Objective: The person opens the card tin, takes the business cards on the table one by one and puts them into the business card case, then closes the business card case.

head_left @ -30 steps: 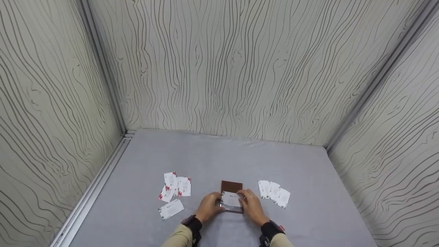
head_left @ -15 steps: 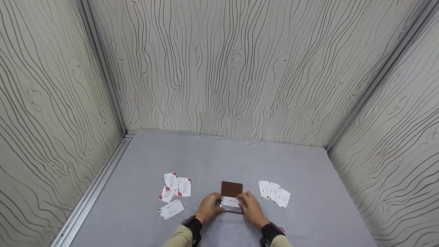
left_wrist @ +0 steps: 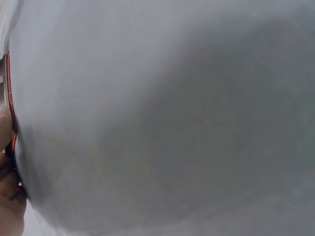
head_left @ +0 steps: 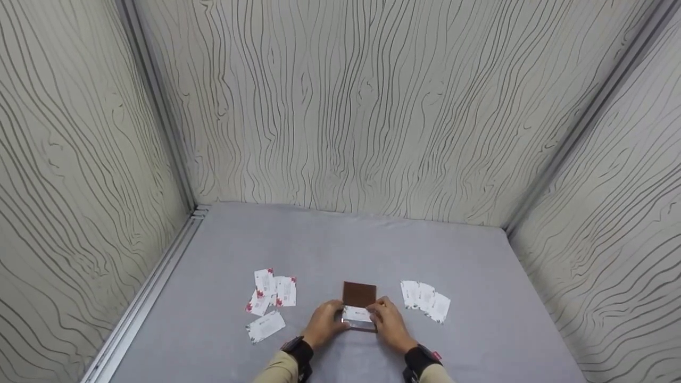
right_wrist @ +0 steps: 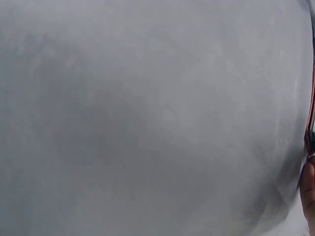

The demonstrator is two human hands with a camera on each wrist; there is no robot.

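A business card case (head_left: 359, 294) lies unfolded on the table, its brown flap to the back and a silvery pocket at the front. In that pocket sits a white business card (head_left: 355, 313), its upper part showing. My left hand (head_left: 322, 322) grips the case's left side, thumb over the front corner. At the right side, my right hand (head_left: 391, 322) has bent fingers on the card's right end. The left wrist view catches the red-edged case (left_wrist: 11, 98) and some fingers at its border; the right wrist view shows only a case edge and a fingertip (right_wrist: 308, 187).
Several cards with red flowers (head_left: 285, 291) lie overlapping on the left, with a green-leafed card (head_left: 266, 326) nearer me. To the right, 3 white cards (head_left: 425, 295) are fanned out. A grey cloth covers the table (head_left: 319, 239); patterned walls (head_left: 340, 106) enclose it.
The business card has slid down toward me into the case's pocket, baring the brown flap. My right fingers moved down with it; my left hand kept its place.
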